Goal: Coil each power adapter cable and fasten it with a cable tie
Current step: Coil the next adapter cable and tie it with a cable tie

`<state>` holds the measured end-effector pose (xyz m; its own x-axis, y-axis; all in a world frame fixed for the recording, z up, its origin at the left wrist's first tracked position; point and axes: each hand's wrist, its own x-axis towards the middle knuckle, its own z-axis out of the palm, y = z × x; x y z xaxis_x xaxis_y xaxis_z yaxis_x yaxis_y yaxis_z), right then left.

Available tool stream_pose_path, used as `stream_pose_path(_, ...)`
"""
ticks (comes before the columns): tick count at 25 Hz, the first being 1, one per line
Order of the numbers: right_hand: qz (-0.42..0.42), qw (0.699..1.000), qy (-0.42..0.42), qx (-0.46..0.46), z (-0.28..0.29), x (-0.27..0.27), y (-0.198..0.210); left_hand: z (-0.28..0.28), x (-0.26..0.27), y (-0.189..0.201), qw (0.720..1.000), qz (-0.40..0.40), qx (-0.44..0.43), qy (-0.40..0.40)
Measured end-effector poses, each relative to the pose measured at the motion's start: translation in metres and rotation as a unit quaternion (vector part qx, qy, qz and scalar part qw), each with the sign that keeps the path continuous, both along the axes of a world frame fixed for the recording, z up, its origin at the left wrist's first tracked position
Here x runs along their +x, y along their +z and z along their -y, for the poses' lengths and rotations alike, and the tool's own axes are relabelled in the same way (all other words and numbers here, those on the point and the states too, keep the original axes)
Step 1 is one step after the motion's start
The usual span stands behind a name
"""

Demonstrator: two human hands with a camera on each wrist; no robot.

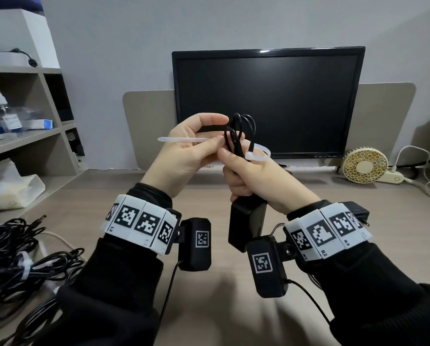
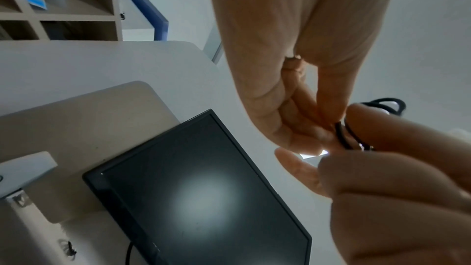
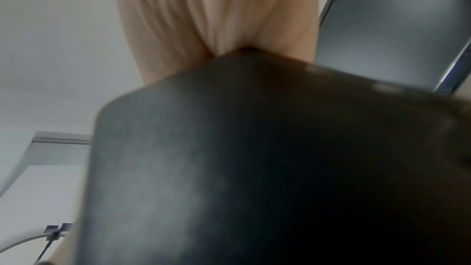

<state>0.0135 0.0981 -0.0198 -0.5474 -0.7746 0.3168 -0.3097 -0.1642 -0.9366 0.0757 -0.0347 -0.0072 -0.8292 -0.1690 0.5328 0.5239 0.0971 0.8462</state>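
I hold a black power adapter (image 1: 245, 226) upright over the desk, its coiled black cable (image 1: 239, 134) bunched above it. My right hand (image 1: 249, 178) grips the adapter's top and the coil. A white cable tie (image 1: 209, 140) loops round the coil, its head (image 1: 250, 156) by my right thumb and its tail pointing left. My left hand (image 1: 194, 148) pinches that tail beside the coil. In the left wrist view the cable (image 2: 342, 135) shows between the fingertips of both hands. In the right wrist view the adapter body (image 3: 254, 168) fills most of the picture.
A dark monitor (image 1: 269, 101) stands behind my hands. A heap of black adapter cables (image 1: 16, 258), some tied in white, lies at the desk's left front. Shelves (image 1: 21, 116) rise at the left. A small fan (image 1: 365, 164) and white cords sit at the right.
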Motion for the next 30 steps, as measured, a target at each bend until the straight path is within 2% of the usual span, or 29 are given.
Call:
stream_pose_path(6,-0.024,0.998,-0.015,-0.05,-0.009,-0.008,0.005,0.006,0.001,0.0,1.0,0.011,-0.011,0.002)
stream_pose_path(9,-0.029,0.999,-0.03,-0.03,-0.009,-0.009,0.005,0.007,0.003,0.0,0.999,0.017,-0.049,0.011)
stream_pose_path(11,-0.024,0.998,-0.048,-0.027,-0.009,-0.009,0.005,0.003,0.003,0.002,0.994,0.03,-0.088,0.05)
stream_pose_path(13,-0.009,0.997,-0.072,-0.027,-0.01,-0.009,0.005,-0.001,0.002,0.004,0.978,0.016,-0.161,0.131)
stream_pose_path(15,-0.009,0.995,-0.092,-0.026,-0.011,-0.011,0.007,-0.006,0.002,0.007,0.944,-0.044,-0.248,0.211)
stream_pose_path(17,-0.02,0.994,-0.101,-0.021,-0.012,-0.011,0.008,-0.01,0.002,0.008,0.918,-0.103,-0.289,0.252)
stream_pose_path(18,-0.022,0.994,-0.102,-0.017,-0.012,-0.01,0.008,-0.012,0.003,0.009,0.913,-0.119,-0.291,0.259)
stream_pose_path(20,-0.02,0.995,-0.101,-0.003,-0.011,-0.009,0.008,-0.018,0.004,0.011,0.912,-0.133,-0.3,0.247)
stream_pose_path(23,-0.009,0.993,-0.12,0.013,-0.011,-0.011,0.007,-0.026,0.005,0.01,0.897,-0.129,-0.362,0.217)
stream_pose_path(30,-0.008,0.987,-0.157,0.037,-0.011,-0.014,0.006,-0.03,0.002,0.003,0.896,-0.04,-0.396,0.197)
